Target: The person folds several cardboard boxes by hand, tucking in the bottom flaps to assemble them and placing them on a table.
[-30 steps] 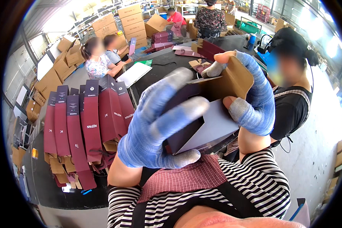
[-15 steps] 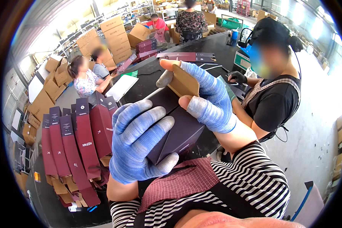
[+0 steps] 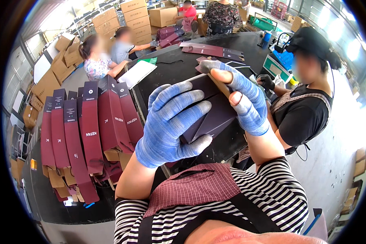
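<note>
Both my hands wear blue knit gloves; a few fingertips of the right stick out bare. Between them I hold a dark purple carton (image 3: 217,118) tilted above the table. My left hand (image 3: 166,126) wraps its left side, fingers over the top and thumb on the near lower edge. At the far upper end, my right hand (image 3: 250,103) pinches a brown-lined end flap (image 3: 221,84) between fingers and thumb. The flap stands nearly edge-on. What is inside the carton does not show.
Several long maroon cartons (image 3: 91,138) stand packed together on the black table (image 3: 105,209) at left. A white sheet (image 3: 138,73) and a flat maroon carton (image 3: 211,50) lie farther back. A co-worker (image 3: 303,105) in black is close at right; other people work beyond.
My hands and the carton sit farther right and slightly higher in view, partly because the view shifted. The flap has turned from showing its brown inner face to nearly edge-on.
</note>
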Demonstrator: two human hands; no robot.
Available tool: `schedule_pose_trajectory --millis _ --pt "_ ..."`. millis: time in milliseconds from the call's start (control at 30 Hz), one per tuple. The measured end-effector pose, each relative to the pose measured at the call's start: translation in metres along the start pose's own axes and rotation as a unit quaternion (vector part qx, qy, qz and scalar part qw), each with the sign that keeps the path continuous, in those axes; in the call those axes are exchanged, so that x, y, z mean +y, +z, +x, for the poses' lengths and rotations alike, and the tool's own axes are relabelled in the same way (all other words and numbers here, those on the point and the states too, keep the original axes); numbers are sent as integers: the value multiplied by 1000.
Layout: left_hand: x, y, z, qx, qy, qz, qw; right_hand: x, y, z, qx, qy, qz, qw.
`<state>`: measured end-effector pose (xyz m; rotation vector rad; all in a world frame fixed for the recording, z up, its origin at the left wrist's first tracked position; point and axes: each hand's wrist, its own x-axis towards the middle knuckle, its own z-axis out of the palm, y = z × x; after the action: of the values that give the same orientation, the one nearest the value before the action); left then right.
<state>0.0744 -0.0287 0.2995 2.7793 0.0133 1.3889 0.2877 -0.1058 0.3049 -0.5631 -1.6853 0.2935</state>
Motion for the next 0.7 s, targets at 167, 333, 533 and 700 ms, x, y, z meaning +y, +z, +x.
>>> schedule_pose_trajectory --millis 167,333,533,700 --pt "2 -1 -6 1 -6 -17 1000 -5 -3 11 -91 -31 -79 992" --pt "-1 2 -12 20 9 -27 999 -9 -7 18 -125 -80 -168 975" --pt "-8 22 -23 119 13 -73 990 -13 -6 12 -92 -44 -198 975" --pt "-3 26 -24 129 8 -65 989 -19 2 5 -34 38 -192 980"
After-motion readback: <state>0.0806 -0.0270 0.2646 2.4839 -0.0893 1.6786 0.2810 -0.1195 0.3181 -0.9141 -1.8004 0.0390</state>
